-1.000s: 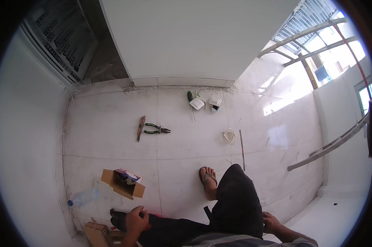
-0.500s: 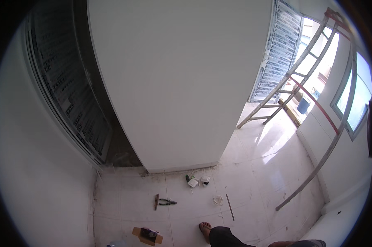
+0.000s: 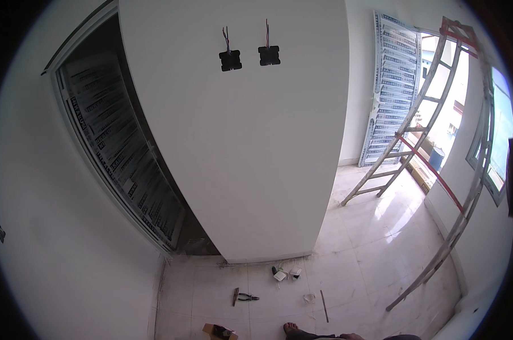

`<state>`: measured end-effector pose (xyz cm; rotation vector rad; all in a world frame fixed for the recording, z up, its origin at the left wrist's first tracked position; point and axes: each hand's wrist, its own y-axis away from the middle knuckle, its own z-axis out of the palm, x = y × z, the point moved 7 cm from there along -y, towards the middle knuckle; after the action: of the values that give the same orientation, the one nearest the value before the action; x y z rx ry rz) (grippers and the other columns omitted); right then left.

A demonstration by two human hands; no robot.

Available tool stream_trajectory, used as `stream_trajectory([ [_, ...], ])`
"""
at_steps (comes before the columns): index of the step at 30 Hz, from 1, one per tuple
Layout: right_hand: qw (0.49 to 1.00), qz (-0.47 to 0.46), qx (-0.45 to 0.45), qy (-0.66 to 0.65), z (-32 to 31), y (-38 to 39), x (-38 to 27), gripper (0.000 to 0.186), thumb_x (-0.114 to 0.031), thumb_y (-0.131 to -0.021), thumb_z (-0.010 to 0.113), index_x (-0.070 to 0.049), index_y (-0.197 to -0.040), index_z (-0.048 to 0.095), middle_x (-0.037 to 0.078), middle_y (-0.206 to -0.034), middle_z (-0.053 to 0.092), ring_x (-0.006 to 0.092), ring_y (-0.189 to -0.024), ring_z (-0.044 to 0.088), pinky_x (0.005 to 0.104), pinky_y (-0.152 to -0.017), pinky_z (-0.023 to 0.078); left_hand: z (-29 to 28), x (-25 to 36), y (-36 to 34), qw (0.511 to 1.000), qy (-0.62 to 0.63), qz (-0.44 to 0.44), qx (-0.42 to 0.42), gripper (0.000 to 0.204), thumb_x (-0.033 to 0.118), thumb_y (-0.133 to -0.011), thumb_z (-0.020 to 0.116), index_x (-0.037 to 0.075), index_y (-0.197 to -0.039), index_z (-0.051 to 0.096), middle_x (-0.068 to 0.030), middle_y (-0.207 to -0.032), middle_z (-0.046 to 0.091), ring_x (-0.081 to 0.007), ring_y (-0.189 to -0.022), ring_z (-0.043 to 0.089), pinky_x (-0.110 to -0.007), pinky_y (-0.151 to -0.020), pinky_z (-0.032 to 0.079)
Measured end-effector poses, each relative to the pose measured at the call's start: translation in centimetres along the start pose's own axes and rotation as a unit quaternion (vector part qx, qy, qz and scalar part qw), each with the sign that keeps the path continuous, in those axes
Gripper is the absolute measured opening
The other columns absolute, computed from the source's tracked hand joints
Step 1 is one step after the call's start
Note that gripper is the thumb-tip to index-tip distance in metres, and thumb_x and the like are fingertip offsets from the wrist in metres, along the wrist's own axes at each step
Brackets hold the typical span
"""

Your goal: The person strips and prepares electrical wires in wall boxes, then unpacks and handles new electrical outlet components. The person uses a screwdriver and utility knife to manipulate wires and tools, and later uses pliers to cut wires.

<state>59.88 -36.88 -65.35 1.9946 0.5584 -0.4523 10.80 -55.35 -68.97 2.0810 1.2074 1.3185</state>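
I see neither hand, so grip unknown. Pliers (image 3: 248,297) lie beside what may be a chisel (image 3: 235,296) on floor tiles (image 3: 358,266).

White wall (image 3: 250,147): two dark square cut-outs (image 3: 230,59) with wires protruding, high up. Left: dark recess holding wrapped panel (image 3: 117,153). Floor (image 3: 375,238): pale glossy tiles, sunlit at right. Ladder (image 3: 409,130) leaning by bright opening; second wrapped panel (image 3: 395,85) against far wall. Window (image 3: 497,153) at right edge.
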Motion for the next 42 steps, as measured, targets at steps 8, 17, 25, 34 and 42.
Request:
stream_trajectory([
  [8, 0.999, 0.011, -0.005, -0.043, -1.5, 0.9, 5.0, 0.020, -0.027, -0.089, 0.069, -0.009, -0.097, 0.073, 0.009, -0.088, 0.073, 0.0262, -0.080, 0.069, 0.0399, -0.074, 0.054, 1.8, -3.0, 4.1, 0.996, 0.051, -0.070, 0.005, 0.036, 0.037, -0.089, 0.066, 0.003, -0.100, 0.072, -0.0081, -0.085, 0.070, -0.0193, -0.076, 0.065, -0.036, -0.069, 0.053],
  [17, 0.947, 0.085, 0.106, -0.292, -5.9, 1.3, 8.4, 0.019, -0.022, -0.088, 0.070, -0.004, -0.090, 0.074, 0.008, -0.081, 0.072, 0.0213, -0.071, 0.068, 0.0364, -0.067, 0.054, 2.3, -4.9, 6.0, 0.990, 0.098, -0.100, 0.024, 0.033, 0.035, -0.090, 0.067, 0.003, -0.094, 0.072, -0.0049, -0.078, 0.069, -0.0141, -0.068, 0.063, -0.033, -0.063, 0.052],
  [25, 0.755, -0.245, 0.107, -0.599, -21.5, 0.7, -16.6, 0.044, -0.021, -0.102, 0.054, 0.006, -0.138, 0.052, 0.022, -0.129, 0.063, 0.0355, -0.118, 0.064, 0.0509, -0.096, 0.055, -1.3, 12.7, 5.6, 0.987, 0.133, 0.080, 0.051, 0.040, 0.035, -0.096, 0.067, -0.004, -0.107, 0.070, -0.0068, -0.087, 0.069, -0.0118, -0.073, 0.063, -0.028, -0.066, 0.053],
  [34, 0.781, -0.334, 0.005, -0.528, -24.3, 1.4, -30.9, 0.038, -0.033, -0.105, 0.055, 0.000, -0.124, 0.054, 0.019, -0.098, 0.069, 0.0269, -0.085, 0.071, 0.0394, -0.069, 0.060, -3.3, 38.4, 14.4, 0.892, 0.283, 0.350, -0.038, 0.036, 0.022, -0.101, 0.065, -0.004, -0.127, 0.064, -0.0080, -0.106, 0.072, -0.0124, -0.095, 0.068, -0.027, -0.083, 0.055],
  [42, 0.828, -0.297, -0.057, -0.473, -23.1, -0.4, -33.8, 0.036, -0.030, -0.099, 0.066, 0.001, -0.115, 0.059, 0.016, -0.092, 0.070, 0.0240, -0.081, 0.072, 0.0380, -0.064, 0.060, -5.0, 42.3, 15.8, 0.885, 0.270, 0.372, -0.069, 0.034, 0.018, -0.100, 0.067, -0.004, -0.126, 0.066, -0.0067, -0.103, 0.073, -0.0096, -0.090, 0.065, -0.026, -0.079, 0.053],
])
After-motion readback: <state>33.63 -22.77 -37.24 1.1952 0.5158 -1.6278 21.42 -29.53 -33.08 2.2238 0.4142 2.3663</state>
